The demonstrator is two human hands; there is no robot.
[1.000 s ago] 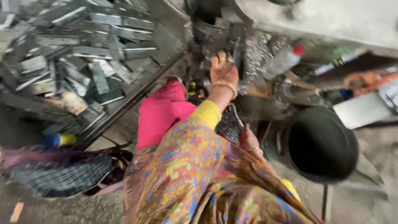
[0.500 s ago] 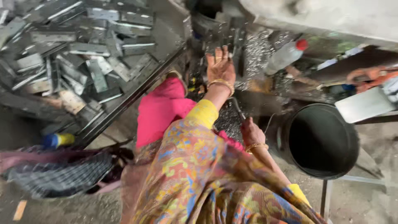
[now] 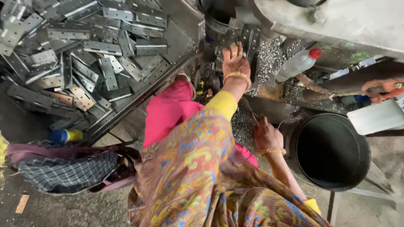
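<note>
— One view only, worn on the head; looking steeply down and forward over the patterned lap toward the black bucket (image 3: 328, 151)?

— Yes; bucket at lower right, close; left of it, the left hand (image 3: 235, 65) farther off, the right hand (image 3: 267, 135) nearer; far left of the bucket, the tray of metal plates (image 3: 84, 63); no second view to overlap.

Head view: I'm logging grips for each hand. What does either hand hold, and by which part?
The left hand lies spread, fingers open, on a flat grey metal plate, gripping nothing. Whether the right hand holds anything cannot be told.
</note>
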